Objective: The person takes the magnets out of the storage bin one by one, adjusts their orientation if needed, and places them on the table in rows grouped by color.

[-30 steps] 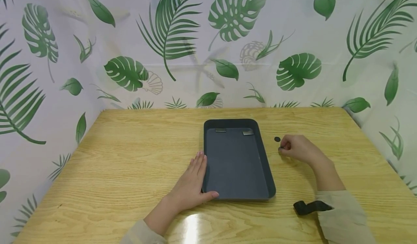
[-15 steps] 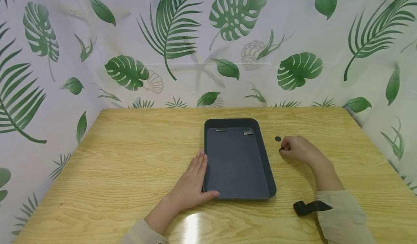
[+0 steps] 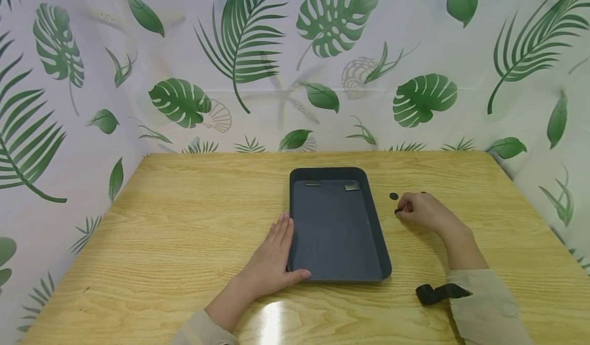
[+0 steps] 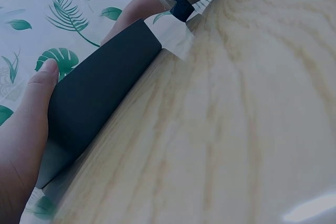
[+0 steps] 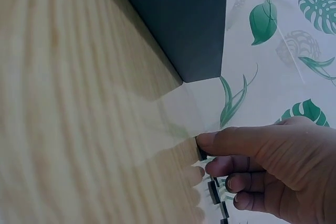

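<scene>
A dark grey rectangular tray [image 3: 336,232] lies on the wooden table. My left hand [image 3: 267,263] rests along its left side, fingers straight, with the thumb over the near left corner. In the left wrist view, the thumb lies against the tray wall [image 4: 100,98]. To the right of the tray, my right hand [image 3: 426,212] pinches a small black disc [image 3: 398,211] between thumb and fingers, close to the tabletop. A similar disc [image 3: 394,196] lies just beyond the fingertips. Several dark pieces [image 5: 213,192] show past the fingers in the right wrist view.
Two small shiny rectangular pieces, one at the left [image 3: 313,183] and one at the right [image 3: 352,187], sit at the tray's far end. A black strap [image 3: 433,294] hangs at the right sleeve. Leaf-patterned cloth [image 3: 258,120] stands behind the table [image 3: 184,232].
The hands and tray stay in nearly the same place. The pinched disc turns slightly in my right fingers, and a dark spot now shows behind that hand.
</scene>
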`<state>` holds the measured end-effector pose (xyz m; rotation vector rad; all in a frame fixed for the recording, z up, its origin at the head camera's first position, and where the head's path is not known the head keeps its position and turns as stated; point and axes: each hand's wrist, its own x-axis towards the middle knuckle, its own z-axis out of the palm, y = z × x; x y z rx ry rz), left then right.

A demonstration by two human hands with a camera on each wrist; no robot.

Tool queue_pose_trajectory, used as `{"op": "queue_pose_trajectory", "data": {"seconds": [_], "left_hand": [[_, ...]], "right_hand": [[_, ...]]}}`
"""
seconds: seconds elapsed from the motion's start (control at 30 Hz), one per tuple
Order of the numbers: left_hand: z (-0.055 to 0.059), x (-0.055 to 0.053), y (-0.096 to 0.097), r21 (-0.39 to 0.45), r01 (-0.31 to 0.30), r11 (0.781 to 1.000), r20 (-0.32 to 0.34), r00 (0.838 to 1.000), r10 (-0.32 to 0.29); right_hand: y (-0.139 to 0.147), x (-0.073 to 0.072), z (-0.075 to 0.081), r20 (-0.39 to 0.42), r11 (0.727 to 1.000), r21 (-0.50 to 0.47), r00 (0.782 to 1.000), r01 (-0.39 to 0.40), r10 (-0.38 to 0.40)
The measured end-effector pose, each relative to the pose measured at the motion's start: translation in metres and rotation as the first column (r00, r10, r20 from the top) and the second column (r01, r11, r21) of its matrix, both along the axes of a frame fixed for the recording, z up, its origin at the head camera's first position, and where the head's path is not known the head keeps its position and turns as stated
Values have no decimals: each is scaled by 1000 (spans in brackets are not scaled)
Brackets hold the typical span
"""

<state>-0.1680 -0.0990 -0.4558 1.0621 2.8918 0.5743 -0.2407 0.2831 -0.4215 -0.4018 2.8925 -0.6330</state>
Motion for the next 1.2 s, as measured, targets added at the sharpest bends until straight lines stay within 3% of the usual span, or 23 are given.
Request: {"op": "queue_pose_trajectory", "data": {"seconds": [0.23, 0.7, 1.2], "left_hand": [[0, 0, 1, 7, -1, 1000, -9, 1000, 1], [1, 1, 1, -1, 2, 1000, 7, 1000, -2], [4, 2, -2, -7, 7, 1000, 1, 1000, -7]], "right_hand": [[1, 3, 7, -39, 999, -2, 999, 35, -35], [3, 9, 22, -123, 977, -140, 976, 164, -181], [-4, 9, 42, -118, 969, -202, 979, 142, -168]]}}
